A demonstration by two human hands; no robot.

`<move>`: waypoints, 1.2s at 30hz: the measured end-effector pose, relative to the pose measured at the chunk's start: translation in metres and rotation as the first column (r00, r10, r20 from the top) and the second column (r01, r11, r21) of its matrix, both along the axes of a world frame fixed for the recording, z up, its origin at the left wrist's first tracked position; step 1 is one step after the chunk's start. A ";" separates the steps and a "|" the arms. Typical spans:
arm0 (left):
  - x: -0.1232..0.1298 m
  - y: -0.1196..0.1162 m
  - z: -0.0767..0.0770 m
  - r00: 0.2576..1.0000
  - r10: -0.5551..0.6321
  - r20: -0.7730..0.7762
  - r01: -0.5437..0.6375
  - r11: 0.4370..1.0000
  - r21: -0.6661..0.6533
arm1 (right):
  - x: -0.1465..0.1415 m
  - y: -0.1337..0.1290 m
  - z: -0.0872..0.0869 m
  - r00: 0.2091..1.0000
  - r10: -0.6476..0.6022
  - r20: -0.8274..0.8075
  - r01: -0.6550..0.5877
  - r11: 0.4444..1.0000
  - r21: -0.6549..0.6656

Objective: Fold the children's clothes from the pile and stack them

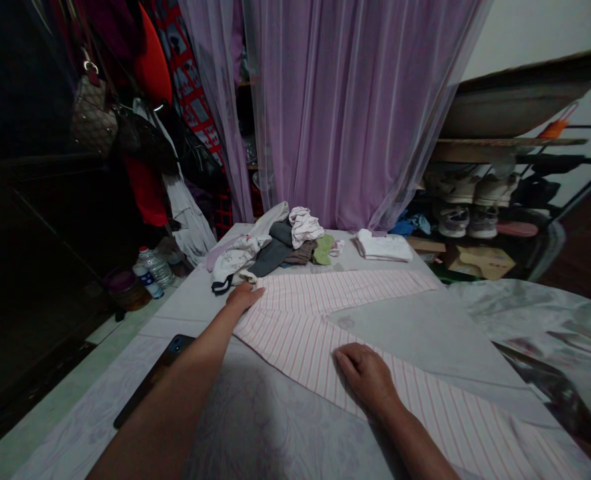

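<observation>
A white garment with thin pink stripes lies spread flat on a pale sheet-covered bed, with its legs or sleeves angled apart. My left hand rests at the garment's upper left edge, its fingers on the cloth, next to a pile of mixed clothes. My right hand lies palm down on the striped cloth, nearer the lower edge. Neither hand visibly grips anything.
A black phone lies under my left forearm. A folded white cloth stack sits at the bed's far side. A water bottle stands beyond the left edge. Sheer purple curtains, hanging bags and shelved shoes surround the far side.
</observation>
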State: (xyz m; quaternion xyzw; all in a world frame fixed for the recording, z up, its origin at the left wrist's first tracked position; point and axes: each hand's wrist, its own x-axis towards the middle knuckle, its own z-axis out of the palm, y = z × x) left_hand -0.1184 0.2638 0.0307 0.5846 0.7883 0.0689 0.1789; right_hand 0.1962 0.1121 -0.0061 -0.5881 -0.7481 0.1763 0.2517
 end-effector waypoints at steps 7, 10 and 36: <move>0.005 0.030 -0.008 0.994 0.064 0.084 -0.069 0.995 0.065 | -0.006 0.006 0.009 0.998 0.068 0.015 -0.068 0.997 -0.041; 0.006 0.032 -0.015 0.986 0.139 0.091 -0.150 0.981 0.123 | -0.010 0.011 0.010 0.996 0.088 0.018 -0.087 0.996 -0.025; -0.028 0.041 0.010 0.976 0.156 -0.149 -0.112 0.958 0.265 | -0.010 0.011 -0.021 0.997 0.074 -0.005 -0.067 0.932 0.357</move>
